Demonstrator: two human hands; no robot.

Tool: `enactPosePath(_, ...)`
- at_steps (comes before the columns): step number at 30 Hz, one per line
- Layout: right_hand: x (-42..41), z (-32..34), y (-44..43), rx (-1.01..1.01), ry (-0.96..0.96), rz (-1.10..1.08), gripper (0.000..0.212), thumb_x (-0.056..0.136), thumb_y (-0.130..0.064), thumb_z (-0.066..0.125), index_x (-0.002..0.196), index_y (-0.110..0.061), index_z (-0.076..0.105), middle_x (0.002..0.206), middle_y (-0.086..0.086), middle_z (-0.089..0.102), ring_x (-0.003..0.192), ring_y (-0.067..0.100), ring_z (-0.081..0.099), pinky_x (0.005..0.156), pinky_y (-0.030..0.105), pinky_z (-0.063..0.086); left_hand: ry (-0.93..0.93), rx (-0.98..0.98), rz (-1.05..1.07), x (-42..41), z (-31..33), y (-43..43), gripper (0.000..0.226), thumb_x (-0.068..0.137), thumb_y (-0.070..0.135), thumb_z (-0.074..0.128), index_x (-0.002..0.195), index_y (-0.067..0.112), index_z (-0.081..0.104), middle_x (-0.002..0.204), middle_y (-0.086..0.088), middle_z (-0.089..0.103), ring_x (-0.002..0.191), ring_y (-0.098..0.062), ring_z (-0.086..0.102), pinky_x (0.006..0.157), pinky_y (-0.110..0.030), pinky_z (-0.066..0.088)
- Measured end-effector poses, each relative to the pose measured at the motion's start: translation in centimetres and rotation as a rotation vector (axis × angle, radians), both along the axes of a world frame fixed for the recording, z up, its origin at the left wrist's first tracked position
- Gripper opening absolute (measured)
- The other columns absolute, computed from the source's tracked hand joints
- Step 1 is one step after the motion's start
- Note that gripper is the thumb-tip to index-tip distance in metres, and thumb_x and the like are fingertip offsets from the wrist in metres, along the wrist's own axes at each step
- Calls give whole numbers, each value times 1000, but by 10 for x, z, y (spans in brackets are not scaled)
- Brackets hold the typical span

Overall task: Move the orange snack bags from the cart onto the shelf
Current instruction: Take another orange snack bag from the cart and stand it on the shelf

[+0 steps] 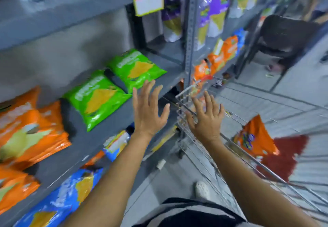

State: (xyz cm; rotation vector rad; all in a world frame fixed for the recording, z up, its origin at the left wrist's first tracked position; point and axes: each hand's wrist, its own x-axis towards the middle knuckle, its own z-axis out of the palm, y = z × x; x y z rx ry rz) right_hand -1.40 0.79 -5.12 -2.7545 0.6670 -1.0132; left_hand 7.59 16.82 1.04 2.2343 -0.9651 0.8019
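**Both hands empty betw. shelf and cart**

Grey metal shelving fills the left side of the view, w/ a pale tiled floor to the right; whole frame is motion-blurred, so print on the packs can't be read.

Orange snack bags on the shelf lie stacked at the far left of the middle level, more of them below-left at the frame edge. Next to them on the same level: two green bags lying flat, one behind the other. Blue bags sit on the level underneath. Purple bags stand upright higher up, past the perforated upright post. Yellow-bordered price tag hangs from the top shelf edge.

Wire cart is on the right, rim running diagonally from centre to lower right. One orange snack bag in the cart leans inside it, right of the right forearm. More orange bags further back near the far shelf unit; can't tell if they're on a shelf or in the cart's far end.

Left hand: fingers spread wide, palm away, holding nothing, in front of the shelf edge just beside the nearer green bag. Right hand: also spread wide and empty, over the cart's near corner; contact w/ the wire can't be told.

Dark chair upper right, red mat on the floor behind the cart, white shoe at bottom centre.
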Motion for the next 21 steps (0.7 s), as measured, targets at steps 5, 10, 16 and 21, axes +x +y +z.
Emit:
enactPosePath(5,-37,-26,-69,406,-1,-216,54,87,-39,60,134,-16,49,144,23,42,132,39,41,103,49,39,209,22,-283,-4,-36,-123,66,74,34,68,131,8,47,137,-16,51,132,-30,43,112,-52,31)
enactPosePath(10,-54,-59,-138,1055,-17,-436,34,82,-30,71,108,-11,58,110,21,63,105,33,57,84,37,43,655,119,-477,-7,-90,-249,72,70,21,75,130,0,43,133,-24,49,128,-33,41,110,-43,32)
enactPosePath(16,-91,-151,-184,2156,99,-791,13,87,-17,65,82,-13,54,84,9,49,47,12,50,40,21,37,1089,717,-600,-12,-195,-358,87,66,19,82,138,12,34,141,-16,46,127,-31,47,100,-28,36)
enactPosePath(21,-109,-220,-189,2220,-19,-986,63,79,-23,75,132,-4,47,143,14,47,129,31,47,93,37,45,1238,1021,-668,-17,-277,-391,101,62,9,85,142,5,25,145,-20,35,135,-32,40,111,-40,35)
